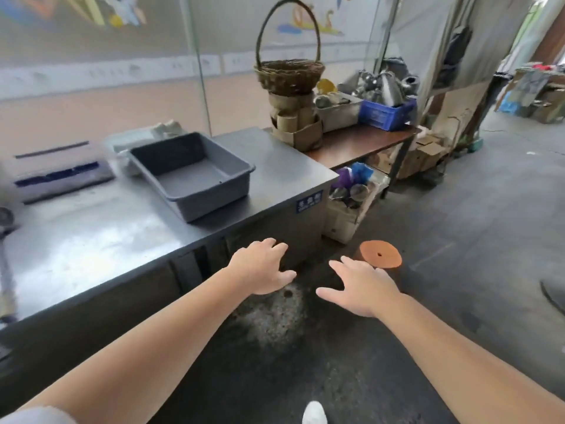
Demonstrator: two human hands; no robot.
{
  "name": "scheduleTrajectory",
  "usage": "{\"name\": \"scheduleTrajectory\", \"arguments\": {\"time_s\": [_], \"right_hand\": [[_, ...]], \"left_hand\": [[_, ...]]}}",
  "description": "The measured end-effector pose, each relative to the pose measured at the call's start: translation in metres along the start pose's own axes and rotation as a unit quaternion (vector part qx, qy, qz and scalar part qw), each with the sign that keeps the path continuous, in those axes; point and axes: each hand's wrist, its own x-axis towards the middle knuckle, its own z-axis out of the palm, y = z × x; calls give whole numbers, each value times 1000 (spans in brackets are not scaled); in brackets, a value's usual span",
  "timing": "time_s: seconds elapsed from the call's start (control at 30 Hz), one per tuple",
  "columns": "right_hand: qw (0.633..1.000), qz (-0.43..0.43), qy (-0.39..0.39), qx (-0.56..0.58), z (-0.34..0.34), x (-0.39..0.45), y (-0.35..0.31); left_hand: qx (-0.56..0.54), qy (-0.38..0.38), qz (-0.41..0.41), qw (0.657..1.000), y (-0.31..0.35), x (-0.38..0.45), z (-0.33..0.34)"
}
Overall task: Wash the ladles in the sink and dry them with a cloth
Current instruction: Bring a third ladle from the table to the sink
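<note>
Single head-worn wide-angle view, angled forward and down. Both outstretched forearms close in the foreground; steel counter at left, dark floor at right. No second view.

A: What is that metal thing at the far left?
B: The edge cuts it off, so I can't tell.
A: And the shiny things in the blue crate?
B: Too blurry.

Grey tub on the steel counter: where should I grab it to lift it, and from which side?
Grip the grey tub by its rolled rim at the two short ends, one hand each. It sits empty and upright, set at an angle, with one corner near the counter edge. Come from above, fingers hooked under the lip. Both hands, left and right, are empty.
</note>
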Motion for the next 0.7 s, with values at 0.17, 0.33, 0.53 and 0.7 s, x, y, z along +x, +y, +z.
{"name": "scheduleTrajectory", "arguments": {"time_s": [0.17,0.33,0.53,0.7], "right_hand": [[991,-125,-25,-40,-14,107,-69],[959,-271,-47,-74,-37,192,-156],[906,-403,-47,-119,-47,232,-266],[860,-482,-60,-155,-35,239,-362]], "left_hand": [[-26,21,-132,991,-92,8,-3],[-47,49,-277,958,-169,-7,-18],[-58,69,-409,908,-228,-54,-22],[-86,80,-475,872,-290,-104,-13]]}}
